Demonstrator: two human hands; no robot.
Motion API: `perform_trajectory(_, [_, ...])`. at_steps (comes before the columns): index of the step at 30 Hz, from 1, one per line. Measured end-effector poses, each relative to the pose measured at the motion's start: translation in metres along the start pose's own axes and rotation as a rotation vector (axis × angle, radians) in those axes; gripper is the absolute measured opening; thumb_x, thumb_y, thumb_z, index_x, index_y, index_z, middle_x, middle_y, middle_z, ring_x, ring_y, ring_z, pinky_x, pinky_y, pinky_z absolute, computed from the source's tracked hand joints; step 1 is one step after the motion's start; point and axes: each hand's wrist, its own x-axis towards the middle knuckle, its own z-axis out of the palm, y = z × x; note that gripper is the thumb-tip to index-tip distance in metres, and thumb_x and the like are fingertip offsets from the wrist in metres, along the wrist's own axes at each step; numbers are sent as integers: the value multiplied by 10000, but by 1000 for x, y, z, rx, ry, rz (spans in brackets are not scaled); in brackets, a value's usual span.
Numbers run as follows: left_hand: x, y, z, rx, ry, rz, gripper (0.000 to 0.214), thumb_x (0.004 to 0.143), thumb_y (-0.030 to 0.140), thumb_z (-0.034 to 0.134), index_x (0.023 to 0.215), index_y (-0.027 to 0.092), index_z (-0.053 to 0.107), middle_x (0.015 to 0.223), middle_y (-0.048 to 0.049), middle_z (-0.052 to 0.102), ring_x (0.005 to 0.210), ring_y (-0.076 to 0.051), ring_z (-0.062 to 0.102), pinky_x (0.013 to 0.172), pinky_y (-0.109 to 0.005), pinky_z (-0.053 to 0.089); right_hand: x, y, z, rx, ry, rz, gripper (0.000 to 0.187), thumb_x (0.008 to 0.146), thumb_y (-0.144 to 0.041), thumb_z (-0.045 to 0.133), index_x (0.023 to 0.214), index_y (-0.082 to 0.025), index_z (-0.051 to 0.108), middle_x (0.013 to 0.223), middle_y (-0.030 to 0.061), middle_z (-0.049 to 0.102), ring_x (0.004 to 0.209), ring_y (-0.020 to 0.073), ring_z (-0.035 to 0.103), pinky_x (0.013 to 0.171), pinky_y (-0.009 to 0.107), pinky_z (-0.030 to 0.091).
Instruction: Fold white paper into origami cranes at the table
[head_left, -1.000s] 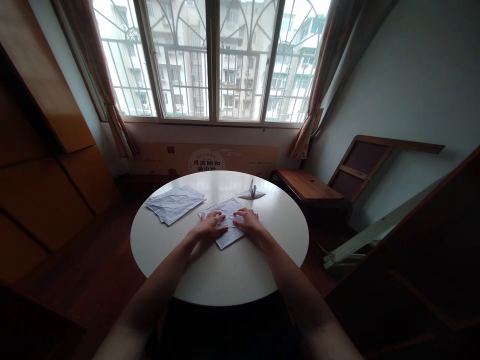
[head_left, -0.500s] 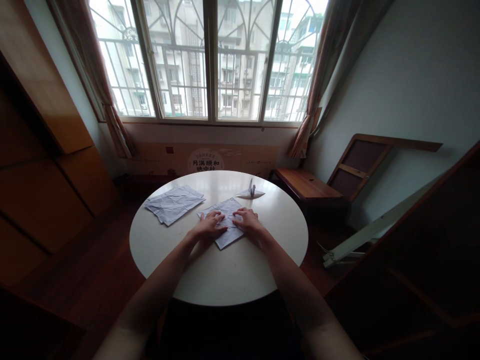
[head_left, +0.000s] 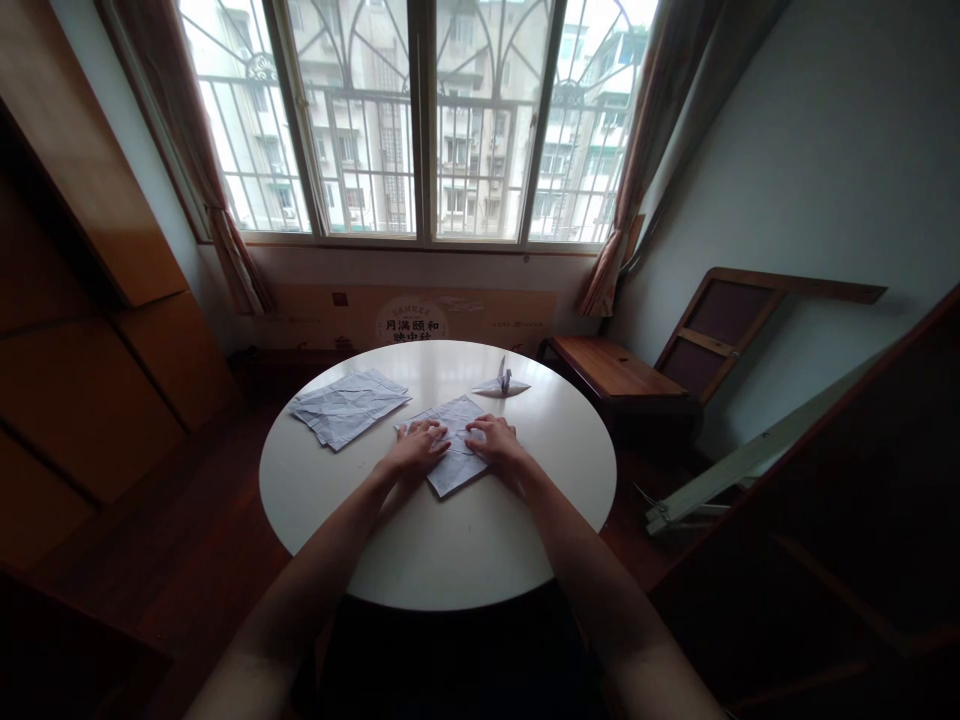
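Nearest me, my forearms run out over the round white table (head_left: 450, 565) and meet on one creased sheet of paper (head_left: 452, 478), which lies directly under both palms. My left hand (head_left: 416, 450) rests flat, palm down, with the fingers spread and pressed onto the sheet's left half. My right hand (head_left: 497, 445) does the same on the right half, and neither hand pinches or lifts anything. The sheet sits cornerwise: one corner points back at me from between my wrists, and the opposite corner points away past my fingertips. Its long line therefore runs straight out from me through the narrow gap between my hands, with both hands equally close to it. A loose stack of crumpled papers (head_left: 349, 405) lies beyond and to the left of my left hand, well apart from it. A small folded paper crane (head_left: 502, 382) stands just beyond my right fingertips, apart from the sheet. Farther off are the printed cardboard box (head_left: 409, 320) and the barred window (head_left: 420, 120). Compared with a second ago, my left fingers seem to have slid a little across the sheet. The sheet, stack and crane lie as they did.
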Motion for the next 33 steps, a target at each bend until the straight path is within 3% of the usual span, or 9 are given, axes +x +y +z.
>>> perform_trajectory(7, [0, -13, -16, 100, 101, -349, 403, 844, 451, 466, 1135, 219, 621, 1252, -143, 523, 1166, -344, 427, 946, -498, 324, -1, -3, -2, 15, -16, 10, 410, 830, -473, 569, 1194, -297, 634, 1360, 52, 497, 1240, 294, 404, 1010, 443, 283])
perform_trajectory(12, [0, -21, -22, 105, 140, -478, 425, 833, 472, 466, 1116, 196, 621, 1240, -157, 520, 1150, -354, 430, 928, -492, 334, -2, -4, -4, 13, -30, 18, 419, 836, -480, 555, 1206, -297, 628, 1369, 52, 488, 1238, 295, 404, 1015, 443, 278])
perform_trajectory(33, [0, -29, -23, -1, 150, -567, 500, 749, 579, 547, 1050, 180, 564, 1240, -170, 485, 1172, -355, 418, 957, -485, 320, 0, -3, -3, 4, -13, 16, 401, 834, -481, 555, 1185, -305, 637, 1346, 47, 503, 1236, 292, 412, 1011, 442, 291])
